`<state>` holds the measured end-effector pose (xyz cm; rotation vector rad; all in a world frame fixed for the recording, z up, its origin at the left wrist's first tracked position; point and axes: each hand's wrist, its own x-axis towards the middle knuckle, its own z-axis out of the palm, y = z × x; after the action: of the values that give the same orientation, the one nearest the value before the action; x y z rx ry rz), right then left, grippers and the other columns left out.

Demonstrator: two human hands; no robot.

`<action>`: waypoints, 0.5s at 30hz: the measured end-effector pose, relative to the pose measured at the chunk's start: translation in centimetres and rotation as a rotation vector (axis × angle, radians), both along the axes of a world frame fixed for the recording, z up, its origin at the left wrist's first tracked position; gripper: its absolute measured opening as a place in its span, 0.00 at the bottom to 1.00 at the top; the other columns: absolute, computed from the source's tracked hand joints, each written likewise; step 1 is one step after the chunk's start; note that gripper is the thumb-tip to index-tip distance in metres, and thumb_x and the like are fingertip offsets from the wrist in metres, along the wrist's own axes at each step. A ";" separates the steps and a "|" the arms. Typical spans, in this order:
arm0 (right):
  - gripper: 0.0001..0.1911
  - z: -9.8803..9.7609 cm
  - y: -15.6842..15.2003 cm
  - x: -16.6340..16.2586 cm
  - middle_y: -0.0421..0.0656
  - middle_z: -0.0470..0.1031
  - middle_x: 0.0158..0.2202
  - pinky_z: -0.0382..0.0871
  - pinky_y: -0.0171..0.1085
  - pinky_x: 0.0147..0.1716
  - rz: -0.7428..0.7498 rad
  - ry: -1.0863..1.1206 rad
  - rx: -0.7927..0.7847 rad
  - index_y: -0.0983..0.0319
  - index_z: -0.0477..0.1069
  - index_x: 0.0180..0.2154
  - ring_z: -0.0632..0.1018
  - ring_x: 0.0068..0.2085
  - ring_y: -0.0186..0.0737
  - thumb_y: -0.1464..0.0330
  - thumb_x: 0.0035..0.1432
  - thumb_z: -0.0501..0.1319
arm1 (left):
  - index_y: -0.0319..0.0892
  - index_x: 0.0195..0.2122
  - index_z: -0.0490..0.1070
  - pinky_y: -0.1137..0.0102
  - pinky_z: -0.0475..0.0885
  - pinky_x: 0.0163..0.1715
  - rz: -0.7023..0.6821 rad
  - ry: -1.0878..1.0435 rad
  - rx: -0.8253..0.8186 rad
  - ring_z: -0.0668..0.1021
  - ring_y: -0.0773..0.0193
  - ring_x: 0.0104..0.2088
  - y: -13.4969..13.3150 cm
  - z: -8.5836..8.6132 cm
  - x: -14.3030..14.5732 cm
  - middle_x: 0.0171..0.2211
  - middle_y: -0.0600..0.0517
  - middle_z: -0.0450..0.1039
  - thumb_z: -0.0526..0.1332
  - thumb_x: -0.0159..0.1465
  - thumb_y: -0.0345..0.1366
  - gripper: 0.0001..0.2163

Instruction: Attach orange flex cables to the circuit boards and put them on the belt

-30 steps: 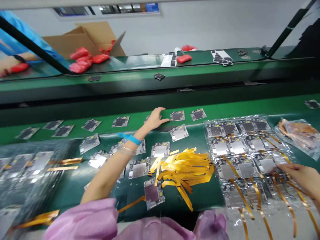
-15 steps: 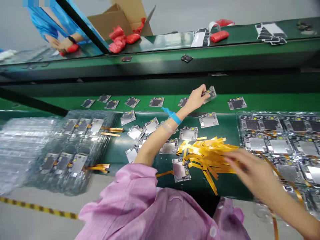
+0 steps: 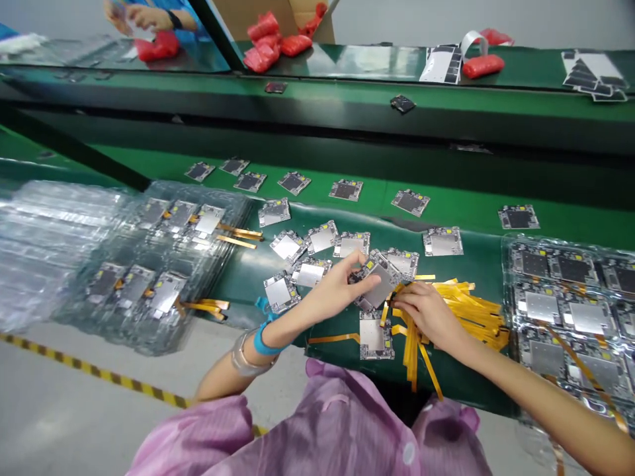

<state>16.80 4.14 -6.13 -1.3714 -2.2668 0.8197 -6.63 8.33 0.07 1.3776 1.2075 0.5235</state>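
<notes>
Between clear trays (image 3: 141,248), near the table's front edge (image 3: 479,396), left fingers (image 3: 361,287) hold a board (image 3: 381,292).

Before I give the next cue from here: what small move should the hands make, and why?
Probably align the flexible, flat golden ribbon strip with the edge of the flat silver-and-grey circuit board: the left hand grips that board, and the right hand's fingertips are pinched together at its edge, apparently on the ribbon.
</notes>
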 end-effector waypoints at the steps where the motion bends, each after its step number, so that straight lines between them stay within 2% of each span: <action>1: 0.09 0.5 -0.2 0.3 0.48 0.79 0.44 0.69 0.46 0.48 -0.046 0.015 0.014 0.60 0.78 0.38 0.77 0.47 0.48 0.71 0.68 0.58 | 0.46 0.44 0.61 0.72 0.65 0.27 -0.005 -0.006 -0.022 0.69 0.67 0.28 -0.4 0.0 0.2 0.30 0.57 0.64 0.63 0.64 0.45 0.14; 3: 0.11 2.0 -0.9 0.9 0.49 0.78 0.45 0.70 0.45 0.47 -0.191 0.096 0.009 0.61 0.74 0.43 0.78 0.47 0.46 0.68 0.71 0.52 | 0.47 0.54 0.62 0.69 0.70 0.32 -0.037 -0.021 -0.038 0.73 0.64 0.33 -1.3 0.1 1.0 0.38 0.53 0.71 0.63 0.65 0.44 0.19; 5: 0.11 3.6 -2.0 1.3 0.44 0.76 0.36 0.72 0.41 0.41 -0.363 0.270 -0.083 0.60 0.68 0.45 0.78 0.38 0.41 0.66 0.73 0.49 | 0.48 0.59 0.61 0.67 0.72 0.39 -0.077 -0.042 -0.044 0.76 0.61 0.40 -2.2 0.5 2.0 0.47 0.49 0.73 0.62 0.66 0.43 0.22; 7: 0.08 5.1 -3.2 1.5 0.36 0.68 0.27 0.70 0.36 0.34 -0.494 0.438 -0.208 0.59 0.66 0.44 0.73 0.29 0.36 0.62 0.70 0.55 | 0.47 0.60 0.63 0.66 0.72 0.42 -0.110 -0.048 -0.044 0.77 0.60 0.42 -3.1 0.9 3.2 0.51 0.49 0.73 0.61 0.66 0.42 0.22; 10: 0.10 6.5 -4.5 1.6 0.32 0.58 0.23 0.64 0.33 0.27 -0.596 0.467 -0.299 0.60 0.69 0.38 0.64 0.24 0.32 0.61 0.61 0.65 | 0.44 0.56 0.66 0.66 0.72 0.38 -0.162 -0.009 -0.014 0.77 0.61 0.36 -4.2 1.3 4.7 0.42 0.50 0.76 0.60 0.67 0.42 0.18; 15: 0.09 6.5 -5.2 2.3 0.35 0.64 0.22 0.61 0.33 0.24 -0.688 0.401 -0.291 0.61 0.75 0.33 0.63 0.23 0.32 0.62 0.59 0.65 | 0.44 0.55 0.67 0.69 0.67 0.28 -0.240 0.072 0.048 0.73 0.64 0.26 -5.2 1.8 6.0 0.29 0.55 0.73 0.57 0.69 0.43 0.16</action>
<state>19.08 -1.08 0.37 -1.7612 -1.2772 1.0660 -0.60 3.15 1.87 1.5691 1.0735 0.3375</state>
